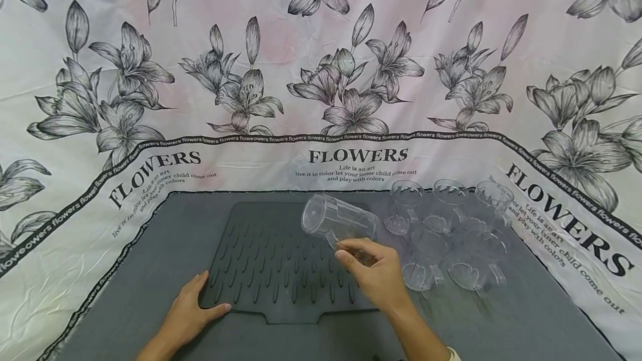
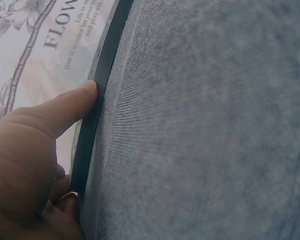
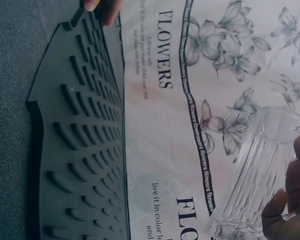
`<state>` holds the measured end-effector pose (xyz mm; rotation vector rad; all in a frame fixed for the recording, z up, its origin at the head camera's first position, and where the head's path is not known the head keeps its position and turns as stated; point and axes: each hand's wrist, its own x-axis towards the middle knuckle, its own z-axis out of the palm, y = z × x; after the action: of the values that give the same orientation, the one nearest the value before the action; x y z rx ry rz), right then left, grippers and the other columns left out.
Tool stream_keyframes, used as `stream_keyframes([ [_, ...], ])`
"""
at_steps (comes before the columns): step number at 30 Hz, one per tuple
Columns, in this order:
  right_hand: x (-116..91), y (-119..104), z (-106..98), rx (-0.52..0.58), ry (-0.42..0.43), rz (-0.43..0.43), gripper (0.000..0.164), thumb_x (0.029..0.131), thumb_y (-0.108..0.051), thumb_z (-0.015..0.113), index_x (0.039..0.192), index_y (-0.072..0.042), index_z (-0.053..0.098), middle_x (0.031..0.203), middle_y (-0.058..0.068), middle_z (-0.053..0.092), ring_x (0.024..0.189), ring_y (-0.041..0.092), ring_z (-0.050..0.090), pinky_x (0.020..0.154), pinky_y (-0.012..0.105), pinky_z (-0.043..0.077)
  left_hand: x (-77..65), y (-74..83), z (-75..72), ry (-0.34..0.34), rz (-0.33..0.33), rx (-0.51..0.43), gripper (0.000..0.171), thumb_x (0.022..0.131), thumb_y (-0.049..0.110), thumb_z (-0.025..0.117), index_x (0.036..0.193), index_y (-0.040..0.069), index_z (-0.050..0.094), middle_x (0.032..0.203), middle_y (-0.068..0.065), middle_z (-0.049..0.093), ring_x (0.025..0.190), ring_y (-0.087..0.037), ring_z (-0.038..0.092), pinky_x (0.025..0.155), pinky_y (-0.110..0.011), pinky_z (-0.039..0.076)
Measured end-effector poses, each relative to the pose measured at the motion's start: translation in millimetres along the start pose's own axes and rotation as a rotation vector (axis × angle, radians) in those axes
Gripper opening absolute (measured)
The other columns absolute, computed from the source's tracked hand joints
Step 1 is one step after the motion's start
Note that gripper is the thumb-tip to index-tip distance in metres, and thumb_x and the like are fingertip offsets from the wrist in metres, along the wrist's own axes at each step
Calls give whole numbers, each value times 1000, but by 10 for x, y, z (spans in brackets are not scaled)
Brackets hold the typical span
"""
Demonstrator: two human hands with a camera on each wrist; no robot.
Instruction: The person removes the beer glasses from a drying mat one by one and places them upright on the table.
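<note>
A clear, ribbed mug [image 1: 346, 219] is tilted on its side above the right half of a dark drying mat [image 1: 293, 318]. My right hand [image 1: 378, 272] grips it by the handle, with bent fingers; the same mug [image 3: 255, 165] appears at lower right in the right wrist view. At the mat's near left corner rests my left hand [image 1: 188, 308], its thumb along the front edge and its fingers by the left side. The left wrist view has that thumb [image 2: 70, 107] touching the mat's edge [image 2: 102, 65].
Several clear mugs [image 1: 423, 277] stand in rows to the right of the mat, some overlapping in view. A grey cloth [image 1: 135, 288] covers the table. Behind and at the sides hangs a white curtain [image 1: 261, 166] with flower prints. The mat carries rows of raised ridges and a front lip.
</note>
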<state>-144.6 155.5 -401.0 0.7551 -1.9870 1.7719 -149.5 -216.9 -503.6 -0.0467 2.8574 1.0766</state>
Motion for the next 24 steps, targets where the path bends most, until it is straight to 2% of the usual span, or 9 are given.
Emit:
stream_keyframes([
  [8,-22,1,29,-64,51,68,15,83,-11,77,96,-5,72,93,2,69,88,20,62,80,32,49,-11,7,6,10,4,3,110,75,50,80,146,-13,24,147,-39,20,134,-54,19,102,-66,23],
  [15,-49,-5,40,-107,89,149,16,82,-15,79,95,-12,72,94,-3,69,91,18,62,83,34,47,0,13,5,18,10,22,110,74,50,80,144,-15,26,145,-41,22,132,-56,21,102,-66,24],
  [20,-61,-35,50,-136,91,149,17,81,-10,79,96,-10,72,93,-3,69,90,18,62,81,35,48,-1,23,-24,9,41,19,109,74,48,81,142,-18,27,142,-43,24,130,-57,23,100,-66,27],
  [24,-79,-41,44,-149,87,131,15,81,-12,79,95,-12,73,92,-5,69,89,16,62,80,34,48,23,54,-73,-21,49,17,110,75,47,81,143,-18,24,142,-43,25,129,-57,25,99,-66,28],
])
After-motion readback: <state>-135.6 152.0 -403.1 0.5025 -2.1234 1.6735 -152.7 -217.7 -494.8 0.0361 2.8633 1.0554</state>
